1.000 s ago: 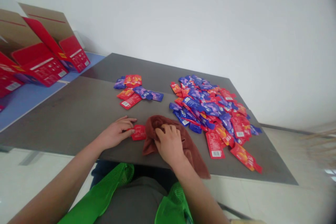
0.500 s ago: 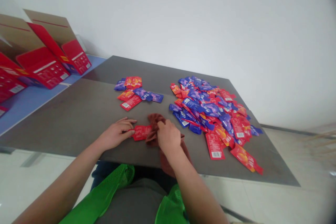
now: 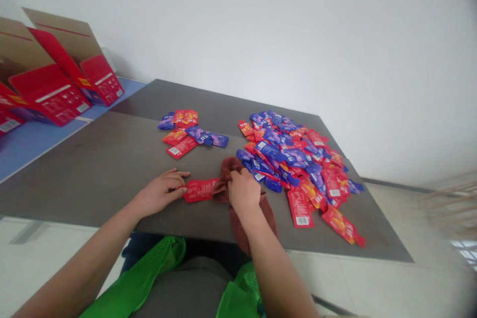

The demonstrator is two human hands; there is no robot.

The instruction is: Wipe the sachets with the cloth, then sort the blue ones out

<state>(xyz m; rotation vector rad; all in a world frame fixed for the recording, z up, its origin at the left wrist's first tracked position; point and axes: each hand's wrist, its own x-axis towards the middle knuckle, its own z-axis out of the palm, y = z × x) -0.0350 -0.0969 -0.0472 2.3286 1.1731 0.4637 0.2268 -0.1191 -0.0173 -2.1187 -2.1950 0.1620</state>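
A red packet [image 3: 200, 190] with pale print lies flat on the dark grey table in front of me. My left hand [image 3: 162, 191] holds its left end, thumb and fingertips closing on the edge. Bunched in my right hand [image 3: 244, 190] is a brown cloth [image 3: 269, 216], pressed over the packet's right end, which is hidden. Part of the cloth hangs down past the table's front edge. A small group of red and purple packets [image 3: 182, 147] lies beyond my hands.
A large heap of purple and red packets [image 3: 294, 156] covers the right side of the grey table [image 3: 93, 169]. Open red cartons [image 3: 55, 97] stand on a blue surface [image 3: 22, 151] at the left. A white wall [image 3: 261, 30] rises behind the table.
My right hand and the cloth have slid right along the packet, uncovering more of its red face. My left hand stays at the left end. The whole view has shifted slightly.
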